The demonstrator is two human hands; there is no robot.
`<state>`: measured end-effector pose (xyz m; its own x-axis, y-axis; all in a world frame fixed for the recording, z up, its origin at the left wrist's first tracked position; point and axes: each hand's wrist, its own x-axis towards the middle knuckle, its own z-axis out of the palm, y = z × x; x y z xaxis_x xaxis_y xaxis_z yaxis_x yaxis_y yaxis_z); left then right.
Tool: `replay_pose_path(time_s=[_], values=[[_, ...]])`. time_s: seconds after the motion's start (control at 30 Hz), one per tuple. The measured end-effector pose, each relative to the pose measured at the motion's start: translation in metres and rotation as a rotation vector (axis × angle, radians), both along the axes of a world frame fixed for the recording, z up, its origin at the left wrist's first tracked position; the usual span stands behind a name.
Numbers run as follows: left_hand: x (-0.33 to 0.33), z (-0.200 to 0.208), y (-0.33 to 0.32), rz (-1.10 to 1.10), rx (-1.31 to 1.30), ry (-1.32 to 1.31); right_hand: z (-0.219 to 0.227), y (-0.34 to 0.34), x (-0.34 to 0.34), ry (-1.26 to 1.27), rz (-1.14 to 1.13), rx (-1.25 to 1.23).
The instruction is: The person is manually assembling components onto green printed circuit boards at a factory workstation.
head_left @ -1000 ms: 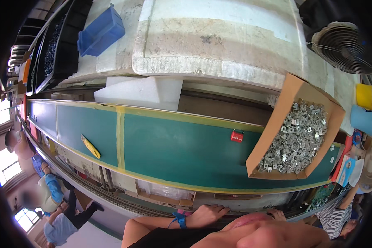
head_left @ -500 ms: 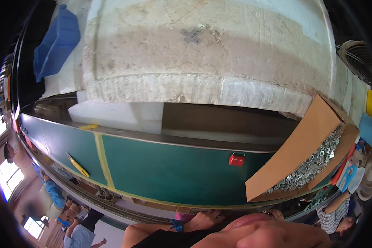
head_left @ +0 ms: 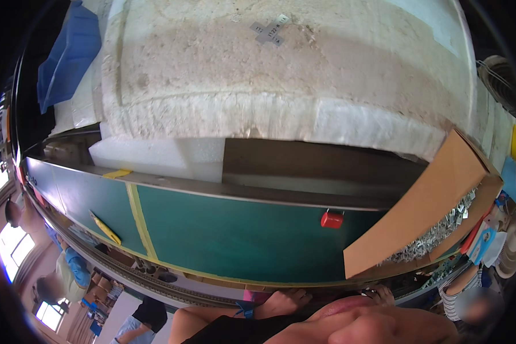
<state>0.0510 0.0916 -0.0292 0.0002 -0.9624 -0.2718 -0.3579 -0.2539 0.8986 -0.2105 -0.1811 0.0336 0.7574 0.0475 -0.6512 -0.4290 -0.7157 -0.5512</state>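
Note:
My left hand [head_left: 284, 301], with a blue band at its wrist, is low in the picture just below the near edge of the green bench top [head_left: 235, 241]. Its fingers are curled, and whatever lies in them is hidden. To its right, my right hand [head_left: 380, 294] shows bent fingers close together around something too small and dark to name. On the green surface lie a small red block with thin metal at its top [head_left: 332, 219] and a yellow utility knife [head_left: 105, 228]. A tilted cardboard box [head_left: 404, 215] of small silvery metal parts [head_left: 438, 235] stands right of the red block.
A large whitish foam slab [head_left: 212, 74] fills the far side. At far left is a blue plastic bin [head_left: 69, 57]. Yellow tape [head_left: 140, 221] crosses the bench. Other people [head_left: 71, 266] are at lower left, and a striped sleeve [head_left: 452, 307] is at lower right.
The view has shifted slightly, so the bench things sit a little differently. My hands stay low by the bench edge, with fingers slightly moved. People in the background have moved.

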Motion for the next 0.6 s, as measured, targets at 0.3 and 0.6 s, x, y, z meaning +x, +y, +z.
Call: replay_pose_path(time_s=[0.3, 0.6], values=[[0.007, 0.008, 0.004, -0.060, -0.020, -0.178, 0.003, 0.006, 0.003, -0.052, -0.016, -0.011], [0.010, 0.050, -0.007, -0.313, -0.194, -0.505, -0.001, 0.016, -0.023, -0.256, -0.045, -0.225]])
